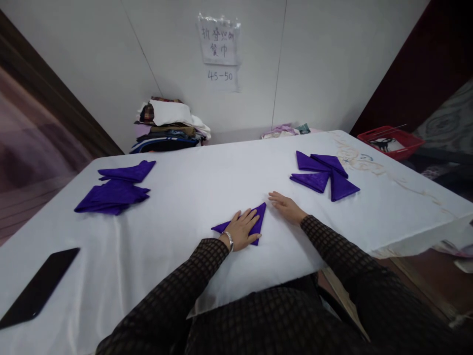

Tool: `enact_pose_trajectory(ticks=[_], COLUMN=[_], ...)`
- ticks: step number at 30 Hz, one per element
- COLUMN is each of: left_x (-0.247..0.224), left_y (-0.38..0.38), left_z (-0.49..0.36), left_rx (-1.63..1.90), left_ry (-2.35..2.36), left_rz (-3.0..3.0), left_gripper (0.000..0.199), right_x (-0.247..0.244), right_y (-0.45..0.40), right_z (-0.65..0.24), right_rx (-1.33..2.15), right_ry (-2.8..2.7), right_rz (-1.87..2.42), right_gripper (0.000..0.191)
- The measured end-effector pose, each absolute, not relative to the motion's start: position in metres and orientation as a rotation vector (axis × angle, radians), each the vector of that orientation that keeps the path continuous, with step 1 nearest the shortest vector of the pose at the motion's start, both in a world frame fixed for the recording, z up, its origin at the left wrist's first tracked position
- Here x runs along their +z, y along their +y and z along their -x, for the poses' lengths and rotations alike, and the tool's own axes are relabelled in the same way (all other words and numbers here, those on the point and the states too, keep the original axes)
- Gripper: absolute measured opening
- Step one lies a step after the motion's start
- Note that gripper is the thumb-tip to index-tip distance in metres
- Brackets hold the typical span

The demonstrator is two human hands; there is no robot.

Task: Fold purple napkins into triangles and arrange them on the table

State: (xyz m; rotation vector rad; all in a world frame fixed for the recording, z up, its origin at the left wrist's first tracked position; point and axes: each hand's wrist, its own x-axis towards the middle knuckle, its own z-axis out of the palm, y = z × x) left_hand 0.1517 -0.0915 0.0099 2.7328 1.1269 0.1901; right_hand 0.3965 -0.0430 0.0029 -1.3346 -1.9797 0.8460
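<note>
Under my left hand point(242, 230) lies a purple cloth napkin point(260, 215) folded into a triangle. The left palm rests flat on it with the fingers spread, hiding its middle. My right hand point(286, 208) is just to the right of the napkin's upper corner, apart from it, fingers stretched out and holding nothing. On the right of the table, several folded purple napkins point(309, 181) form a loose, overlapping cluster of triangles. A pile of purple napkins point(114, 196) lies at the left, with another folded one point(129, 172) at its back edge.
A white cloth covers the table point(177, 197). At the front left lies a flat black panel point(40, 286). Stacked clothes point(172, 123) stand behind the back edge. Beyond the right edge is a red basket point(402, 143) with black scissors. A handwritten paper point(220, 44) hangs on the wall.
</note>
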Motion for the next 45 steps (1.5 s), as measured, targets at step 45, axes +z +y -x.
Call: enact_pose_trajectory(ticks=[45], left_x=[0.013], left_y=[-0.092], left_z=[-0.152], left_rx=[0.218], left_ry=[1.157], left_rz=[-2.755], left_gripper=[0.060], right_x=[0.021], right_y=[-0.065], right_z=[-0.302], right_rx=[0.597], right_ry=[-2.492], right_rz=[1.223], right_gripper=[0.064])
